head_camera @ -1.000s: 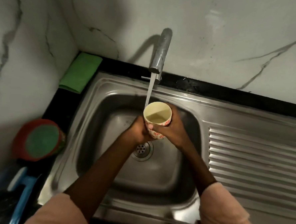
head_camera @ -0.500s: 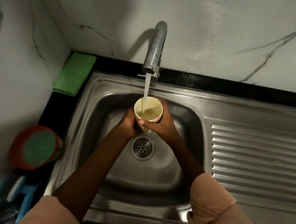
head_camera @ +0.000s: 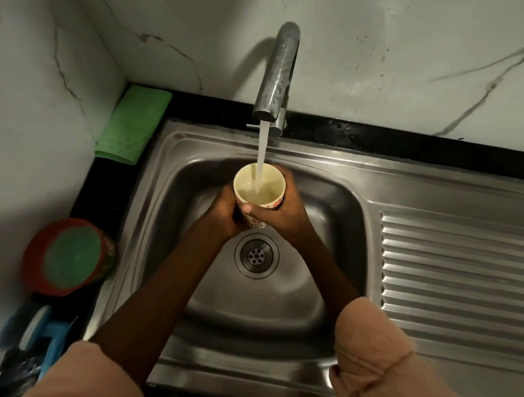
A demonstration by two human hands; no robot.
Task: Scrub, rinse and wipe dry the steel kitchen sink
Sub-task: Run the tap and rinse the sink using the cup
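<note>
I have both hands wrapped around a patterned cup point(head_camera: 258, 195): my left hand point(head_camera: 223, 213) curls round its near-left side, and my right hand point(head_camera: 280, 210) clamps the other side with the thumb laid across the front. The cup stands upright, partly full, under the stream of water point(head_camera: 261, 155) falling from the tap point(head_camera: 277, 73) just beyond my knuckles.

Directly below my hands lies the steel sink point(head_camera: 310, 293), its drain point(head_camera: 256, 255) just nearer to me than the cup. I judge this to be the rinse stage, collecting water to pour over the basin. The basin shows no foam, though I cannot tell whether scrubbing is finished. Wiping dry looks still ahead.

To the right of my right hand runs the ridged drainboard point(head_camera: 458, 271). Beyond and left of my left hand, a folded green cloth point(head_camera: 134, 126) rests in the counter's corner. Left and nearer, a red-rimmed round tub with a green top point(head_camera: 67, 257) sits on the black counter point(head_camera: 411, 141), with blurred blue items point(head_camera: 40, 335) nearer still. Veined marble walls point(head_camera: 416, 54) enclose the corner.
</note>
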